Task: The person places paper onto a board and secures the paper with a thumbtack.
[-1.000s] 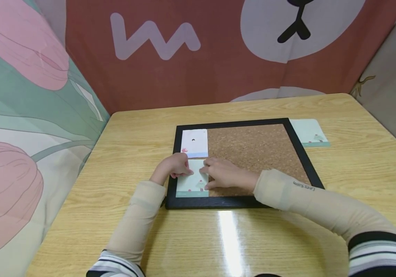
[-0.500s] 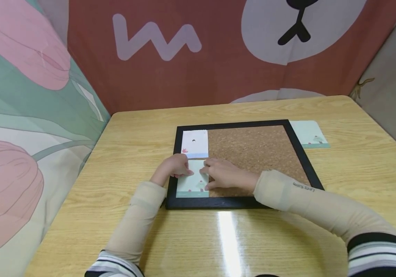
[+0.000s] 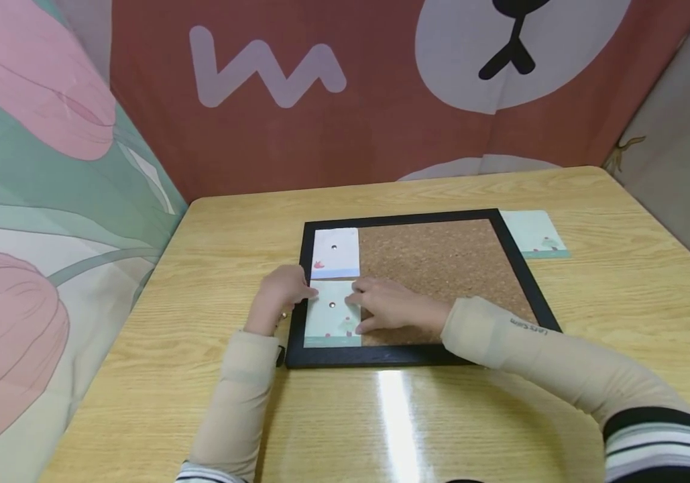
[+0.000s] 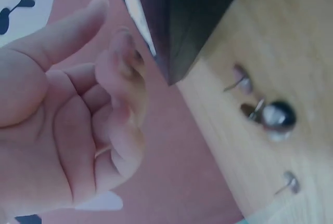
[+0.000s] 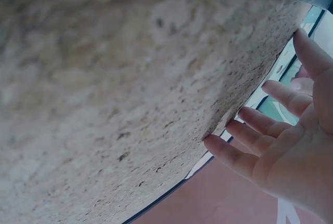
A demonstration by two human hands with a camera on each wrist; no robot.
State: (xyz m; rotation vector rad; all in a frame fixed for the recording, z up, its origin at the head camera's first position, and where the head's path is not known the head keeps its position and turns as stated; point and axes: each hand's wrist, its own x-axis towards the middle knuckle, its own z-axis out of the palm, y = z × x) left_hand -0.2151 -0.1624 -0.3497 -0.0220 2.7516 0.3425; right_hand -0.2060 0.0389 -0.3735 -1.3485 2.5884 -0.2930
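A pale green card (image 3: 323, 329) lies on the left side of a black-framed corkboard (image 3: 441, 261), with a metal thumbtack (image 3: 332, 305) in it. Above it lies a white card (image 3: 345, 251) with a tack of its own. My left hand (image 3: 279, 295) is over the board's left edge. In the left wrist view its fingers curl loosely with the thumb apart, holding nothing visible. Several loose thumbtacks (image 4: 278, 117) lie on the table near it. My right hand (image 3: 393, 305) rests with spread fingers on the green card's right edge and the cork.
Another pale green card (image 3: 534, 231) lies on the wooden table (image 3: 248, 221) at the board's right, partly along its frame (image 3: 516, 268). A printed red cloth (image 3: 381, 134) hangs behind the table.
My left hand has drawn back left from the green card to the board's edge. A tack head now shows on that card. The right hand stays in place.
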